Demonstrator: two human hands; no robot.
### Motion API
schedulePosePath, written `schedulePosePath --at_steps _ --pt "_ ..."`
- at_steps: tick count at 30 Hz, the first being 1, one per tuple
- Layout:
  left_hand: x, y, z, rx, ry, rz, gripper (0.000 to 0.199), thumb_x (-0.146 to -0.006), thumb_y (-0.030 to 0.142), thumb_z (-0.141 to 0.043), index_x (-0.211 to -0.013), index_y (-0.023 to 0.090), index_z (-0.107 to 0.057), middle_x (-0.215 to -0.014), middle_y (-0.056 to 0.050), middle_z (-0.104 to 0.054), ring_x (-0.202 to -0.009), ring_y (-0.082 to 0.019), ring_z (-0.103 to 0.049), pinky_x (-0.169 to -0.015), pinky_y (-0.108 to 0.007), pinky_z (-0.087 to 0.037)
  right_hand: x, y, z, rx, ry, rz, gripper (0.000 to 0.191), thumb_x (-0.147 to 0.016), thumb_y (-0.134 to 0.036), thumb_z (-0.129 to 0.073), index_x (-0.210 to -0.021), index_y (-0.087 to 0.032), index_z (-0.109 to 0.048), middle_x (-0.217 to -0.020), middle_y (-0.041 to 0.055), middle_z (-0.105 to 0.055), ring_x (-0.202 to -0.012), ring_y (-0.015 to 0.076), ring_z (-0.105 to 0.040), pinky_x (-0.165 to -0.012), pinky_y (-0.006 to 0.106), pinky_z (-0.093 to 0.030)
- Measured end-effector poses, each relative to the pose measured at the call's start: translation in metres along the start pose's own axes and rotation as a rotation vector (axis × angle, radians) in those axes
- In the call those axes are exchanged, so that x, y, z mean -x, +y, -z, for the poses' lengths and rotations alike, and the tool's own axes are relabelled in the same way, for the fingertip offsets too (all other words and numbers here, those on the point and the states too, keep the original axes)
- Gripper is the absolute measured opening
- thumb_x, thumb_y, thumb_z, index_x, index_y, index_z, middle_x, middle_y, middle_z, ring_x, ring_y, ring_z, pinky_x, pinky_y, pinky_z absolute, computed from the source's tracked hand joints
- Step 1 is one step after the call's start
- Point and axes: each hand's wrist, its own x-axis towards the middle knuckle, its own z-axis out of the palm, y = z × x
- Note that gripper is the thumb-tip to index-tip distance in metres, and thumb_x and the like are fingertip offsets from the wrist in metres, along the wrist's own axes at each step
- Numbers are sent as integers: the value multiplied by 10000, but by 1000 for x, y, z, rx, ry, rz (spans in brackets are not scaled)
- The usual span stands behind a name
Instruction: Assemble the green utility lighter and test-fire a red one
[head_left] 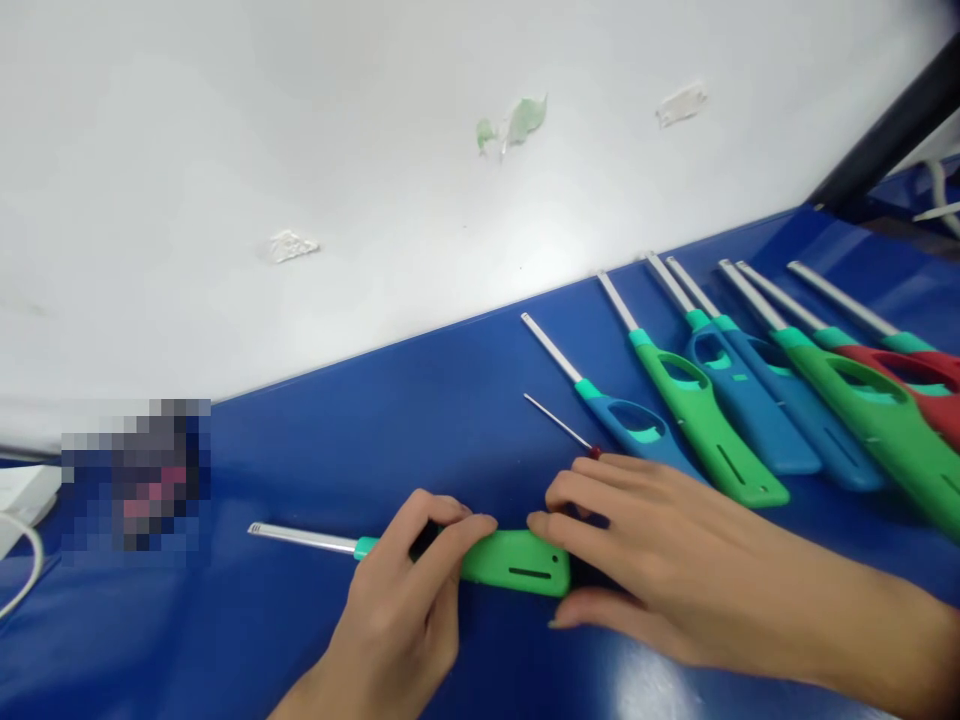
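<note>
A green gas lighter [517,562] with a long metal barrel lies on the blue table, its tip pointing left. My left hand [416,590] is closed around its middle, near the teal collar, covering the trigger opening. My right hand [637,550] is at the lighter's butt end. Its index fingertip meets the upper edge there; the thumb is stretched out below the lower edge, apart from it. Just beyond the right fingers is a thin screwdriver [562,425]; its shaft points away to the left, and most of its handle is hidden by that hand.
Several more lighters lie in a row at the right, among them a blue lighter [637,425], a green lighter [712,430] and a red lighter [930,385]. A white wall [420,180] rises behind the table [360,440]. At far left are a white cable [34,560] and a blurred-out patch.
</note>
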Motion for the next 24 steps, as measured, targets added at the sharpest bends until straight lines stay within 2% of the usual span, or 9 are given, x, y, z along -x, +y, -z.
schedulePosePath --at_steps 2,4,6,8,12,15,18,21,24 --pt "-1 0 0 7 9 10 446 -1091 -130 -523 -1279 166 -798 -1112 -44 -731 -1034 -115 -812 -960 -156 -689 -1 0 -3 38 -1 29 353 -1118 -522 -919 -1240 -230 -761 -1119 25 -810 -1022 278 -816 -951 459 -648" --pt "-1 1 0 24 20 25 449 -1086 -138 -531 -1291 164 -793 -1111 -41 -742 -1020 -112 -807 -949 -160 -687 -2 0 -6 79 28 53 284 -1285 -465 -635 -1270 -208 -754 -1116 44 -828 -965 270 -811 -897 465 -639" --pt "0 1 1 42 40 36 452 -1079 -144 -543 -1307 160 -785 -1136 -43 -756 -1022 -108 -805 -951 -163 -682 -3 -1 -8 100 51 60 426 -1350 -395 -374 -1309 -186 -743 -1130 62 -851 -950 262 -817 -876 465 -636" --pt "2 1 2 44 55 30 456 -1065 -147 -546 -1313 155 -782 -1172 -57 -761 -1039 -119 -805 -948 -182 -685 -5 -2 -7 98 74 44 510 -1360 -400 -273 -1341 -183 -734 -1144 67 -869 -977 250 -845 -885 447 -653" --pt "7 1 6 -13 66 -54 463 -1025 -144 -535 -1300 135 -781 -1166 -95 -756 -1029 -179 -808 -918 -284 -716 -8 -5 1 9 61 -30 538 -1367 -463 -280 -1354 -222 -762 -1130 36 -891 -971 203 -901 -826 378 -693" --pt "4 3 14 -42 69 -74 477 -995 -153 -539 -1272 155 -776 -1101 -76 -750 -952 -180 -800 -814 -289 -702 -7 -7 6 -67 22 -74 583 -1366 -491 -275 -1297 -252 -803 -1140 24 -914 -973 188 -925 -759 332 -712" --pt "-3 6 27 -100 116 -89 487 -937 -157 -549 -1185 198 -770 -1016 -22 -693 -813 -145 -741 -683 -273 -629 -5 -7 7 -102 56 -133 534 -1361 -495 -331 -1336 -272 -815 -1200 9 -940 -1040 179 -939 -828 271 -744" --pt "-5 9 38 -132 176 -91 422 -874 -126 -521 -1039 227 -685 -941 20 -571 -657 -102 -607 -555 -277 -502 -6 -5 7 -128 113 -196 444 -1352 -505 -396 -1384 -307 -793 -1228 -33 -950 -1044 156 -940 -945 232 -746" --pt "-1 14 38 -101 137 -32 427 -847 -116 -481 -1018 260 -592 -885 29 -566 -628 -118 -610 -519 -298 -476 -8 -4 9 -179 115 -234 380 -1347 -482 -439 -1354 -335 -790 -1212 -58 -950 -1033 142 -942 -953 206 -740"
